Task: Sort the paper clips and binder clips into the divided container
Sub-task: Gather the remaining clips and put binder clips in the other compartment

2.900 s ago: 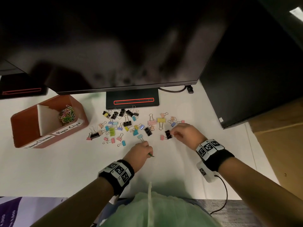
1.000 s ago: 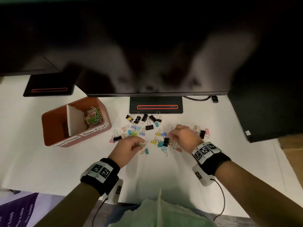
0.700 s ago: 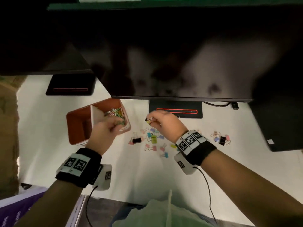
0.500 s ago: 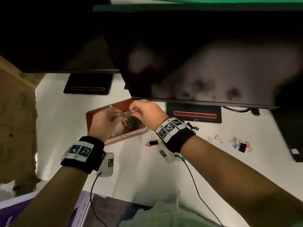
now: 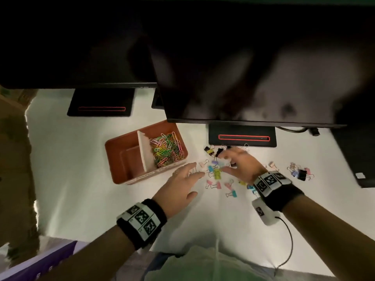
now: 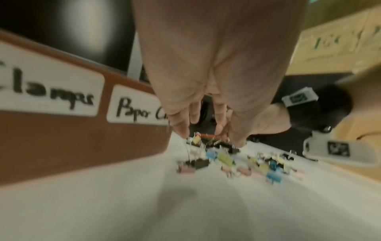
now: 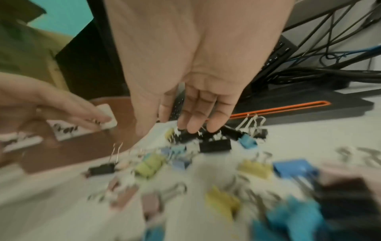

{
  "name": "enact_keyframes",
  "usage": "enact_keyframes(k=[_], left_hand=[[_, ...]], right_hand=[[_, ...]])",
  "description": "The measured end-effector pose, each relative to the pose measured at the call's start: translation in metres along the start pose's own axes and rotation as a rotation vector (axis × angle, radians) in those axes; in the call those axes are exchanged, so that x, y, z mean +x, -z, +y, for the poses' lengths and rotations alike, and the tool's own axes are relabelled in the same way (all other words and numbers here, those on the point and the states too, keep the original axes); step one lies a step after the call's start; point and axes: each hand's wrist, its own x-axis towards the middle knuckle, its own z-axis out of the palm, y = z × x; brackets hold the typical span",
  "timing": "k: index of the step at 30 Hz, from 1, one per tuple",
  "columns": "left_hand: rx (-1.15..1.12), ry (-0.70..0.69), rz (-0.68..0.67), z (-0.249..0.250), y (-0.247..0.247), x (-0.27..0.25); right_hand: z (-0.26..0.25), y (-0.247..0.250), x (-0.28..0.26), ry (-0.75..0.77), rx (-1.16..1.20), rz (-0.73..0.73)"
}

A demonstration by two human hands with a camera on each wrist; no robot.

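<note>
The binder clips (image 5: 217,173) lie scattered on the white desk (image 5: 81,189), just to the 3 o'clock side of the brown divided box (image 5: 121,175); a smaller bunch (image 5: 301,172) sits well apart, further toward 3 o'clock. They are black, yellow, blue, pink and purple, mostly blurred in the wrist views. The paper clips (image 5: 167,149) fill the box's 3 o'clock compartment as a bright tangled heap. The compartment at 9 o'clock of the white divider (image 5: 145,153) shows only its brown floor. Two white labels sit on the near wall; the left wrist view reads "Clamps" (image 6: 47,94) and "Paper C…" (image 6: 136,109), the rest hidden behind the hand.

The left hand (image 5: 179,189) hovers at the 9 o'clock edge of the pile, fingers straight and slightly spread, holding nothing. Whether its fingertips (image 6: 183,130) touch a clip's wire handle cannot be told through the blur.

The right hand (image 5: 239,165) hangs over the pile's 12 o'clock part, fingers extended and close together, thumb apart, fingertips (image 7: 195,125) just above or on the black clips (image 7: 214,143); contact cannot be told. It grips nothing.

At 12 o'clock stand two dark monitors on black bases with red outlines (image 5: 242,136). Both wrists wear black bands with printed markers (image 5: 142,218).
</note>
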Motion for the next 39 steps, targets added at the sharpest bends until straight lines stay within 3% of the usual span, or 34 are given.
enact_keyframes(k=[4,13,18,28,39], left_hand=[[0.117,0.063,-0.04,-0.009,-0.028,0.021],[-0.038,0.112,0.086,-0.026,-0.048,0.03],[-0.169,0.079,0.18,-0.031,-0.045,0.023],[-0.281,0.135,0.164,-0.039,-0.042,0.015],[-0.345,0.028,0.143,-0.031,-0.021,0.009]], right_hand=[[0.0,-0.021,-0.012,0.037,-0.035,-0.132],[-0.02,-0.049,0.002,-0.029,-0.007,-0.015],[-0.016,-0.051,0.0,0.013,-0.048,0.016],[-0.019,-0.047,0.003,-0.021,0.032,-0.025],[-0.028,-0.05,0.015,-0.122,0.032,0.007]])
